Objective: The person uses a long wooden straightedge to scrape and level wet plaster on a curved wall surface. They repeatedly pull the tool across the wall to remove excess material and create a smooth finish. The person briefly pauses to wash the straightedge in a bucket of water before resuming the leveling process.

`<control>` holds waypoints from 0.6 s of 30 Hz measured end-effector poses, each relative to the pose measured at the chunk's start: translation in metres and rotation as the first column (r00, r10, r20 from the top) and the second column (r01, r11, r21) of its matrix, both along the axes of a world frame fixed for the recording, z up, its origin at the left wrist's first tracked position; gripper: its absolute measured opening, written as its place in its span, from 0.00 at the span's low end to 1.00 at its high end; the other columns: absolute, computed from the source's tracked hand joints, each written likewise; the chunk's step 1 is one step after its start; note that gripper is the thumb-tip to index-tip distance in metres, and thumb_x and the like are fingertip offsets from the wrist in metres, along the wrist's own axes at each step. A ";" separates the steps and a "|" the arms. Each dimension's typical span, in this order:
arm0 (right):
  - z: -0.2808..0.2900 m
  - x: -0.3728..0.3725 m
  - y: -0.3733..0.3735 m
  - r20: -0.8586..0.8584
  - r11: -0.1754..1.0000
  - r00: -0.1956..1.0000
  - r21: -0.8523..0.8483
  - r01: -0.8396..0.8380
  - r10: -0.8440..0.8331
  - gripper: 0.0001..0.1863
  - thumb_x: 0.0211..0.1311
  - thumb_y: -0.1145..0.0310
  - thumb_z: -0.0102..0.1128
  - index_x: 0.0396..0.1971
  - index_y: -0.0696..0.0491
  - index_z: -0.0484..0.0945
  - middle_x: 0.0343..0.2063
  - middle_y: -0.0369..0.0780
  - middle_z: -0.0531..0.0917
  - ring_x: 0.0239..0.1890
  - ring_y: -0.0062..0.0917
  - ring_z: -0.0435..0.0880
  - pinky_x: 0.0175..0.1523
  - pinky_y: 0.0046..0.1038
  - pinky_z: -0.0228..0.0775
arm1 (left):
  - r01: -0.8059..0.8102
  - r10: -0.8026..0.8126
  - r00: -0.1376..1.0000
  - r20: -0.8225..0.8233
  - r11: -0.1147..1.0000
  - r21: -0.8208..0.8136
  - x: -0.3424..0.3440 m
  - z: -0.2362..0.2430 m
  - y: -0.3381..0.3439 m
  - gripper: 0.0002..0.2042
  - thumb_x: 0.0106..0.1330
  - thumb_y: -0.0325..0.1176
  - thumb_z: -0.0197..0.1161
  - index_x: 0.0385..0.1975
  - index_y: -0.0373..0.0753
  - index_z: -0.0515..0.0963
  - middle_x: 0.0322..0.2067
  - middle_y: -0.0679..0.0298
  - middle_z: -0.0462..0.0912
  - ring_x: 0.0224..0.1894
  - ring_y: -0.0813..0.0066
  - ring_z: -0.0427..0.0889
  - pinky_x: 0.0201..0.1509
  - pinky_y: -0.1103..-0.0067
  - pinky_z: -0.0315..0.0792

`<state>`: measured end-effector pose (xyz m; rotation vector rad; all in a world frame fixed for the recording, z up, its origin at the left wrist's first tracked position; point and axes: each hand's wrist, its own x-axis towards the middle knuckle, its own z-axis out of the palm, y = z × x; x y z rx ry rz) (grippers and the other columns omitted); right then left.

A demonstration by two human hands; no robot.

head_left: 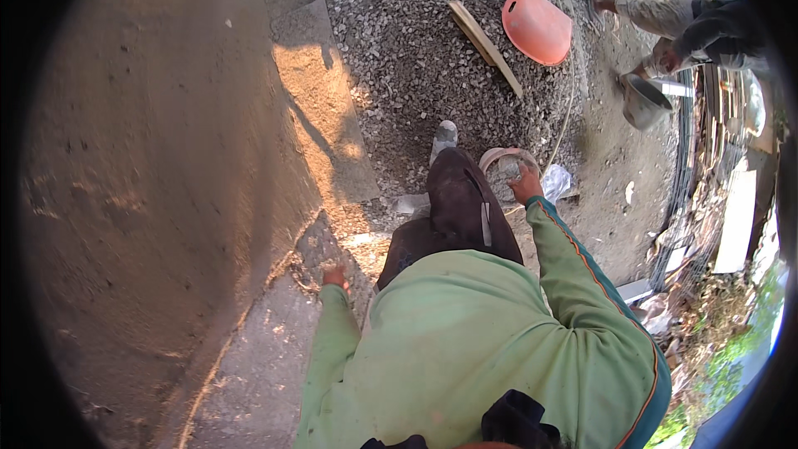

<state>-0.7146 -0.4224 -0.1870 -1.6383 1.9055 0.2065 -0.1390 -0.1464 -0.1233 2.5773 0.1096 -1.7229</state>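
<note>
My right hand (525,183) is closed on the rim or handle of a pinkish bucket (496,155), held low beside my right leg. What lies inside the bucket is hard to make out. A crumpled clear plastic bag (556,180) is just to the right of that hand. On the other side, my left hand (335,277) hangs by my left hip, over the concrete strip, with nothing visible in it; its fingers are too small and blurred to read. Ahead of me, a pink plastic scoop (539,27) with a slot grip rests on the gravel (391,58).
A wooden board (486,48) lies across the gravel near the scoop. An earthen-coloured wall (158,158) rises along my left. At the far right, another person (715,33) bends over a grey bucket (644,102). Stacked rods and boards (706,141) line the right side.
</note>
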 end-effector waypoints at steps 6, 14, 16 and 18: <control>-0.006 -0.042 -0.048 0.234 0.935 0.959 0.348 0.070 -0.159 0.30 0.58 0.55 0.62 0.57 0.59 0.74 0.55 0.53 0.76 0.54 0.47 0.77 0.61 0.39 0.68 | -0.217 0.217 0.976 0.004 0.976 -0.022 -0.015 0.055 -0.026 0.22 0.65 0.48 0.61 0.56 0.47 0.70 0.41 0.60 0.73 0.38 0.59 0.79 0.33 0.59 0.75; 0.020 -0.028 -0.258 0.201 0.959 0.939 0.123 0.257 -0.278 0.29 0.57 0.56 0.62 0.54 0.59 0.75 0.45 0.54 0.81 0.50 0.43 0.81 0.55 0.37 0.72 | -0.244 0.251 0.967 -0.045 0.862 -0.445 -0.026 0.073 -0.263 0.30 0.67 0.42 0.59 0.67 0.39 0.60 0.55 0.60 0.74 0.45 0.71 0.78 0.38 0.70 0.75; 0.023 -0.024 -0.318 0.277 0.944 0.903 0.113 0.309 -0.328 0.30 0.60 0.56 0.61 0.55 0.63 0.74 0.38 0.52 0.84 0.43 0.38 0.85 0.48 0.34 0.75 | -0.191 0.205 0.978 -0.026 0.848 -0.494 -0.017 0.070 -0.325 0.30 0.67 0.42 0.58 0.66 0.39 0.61 0.54 0.61 0.73 0.44 0.72 0.77 0.40 0.70 0.75; 0.029 -0.017 -0.371 0.313 0.962 0.913 0.008 0.273 -0.262 0.29 0.60 0.57 0.60 0.55 0.63 0.73 0.42 0.52 0.83 0.46 0.37 0.84 0.49 0.32 0.75 | -0.165 0.177 0.984 -0.026 0.843 -0.512 -0.007 0.060 -0.379 0.30 0.67 0.43 0.58 0.67 0.39 0.60 0.56 0.60 0.73 0.44 0.72 0.77 0.42 0.70 0.75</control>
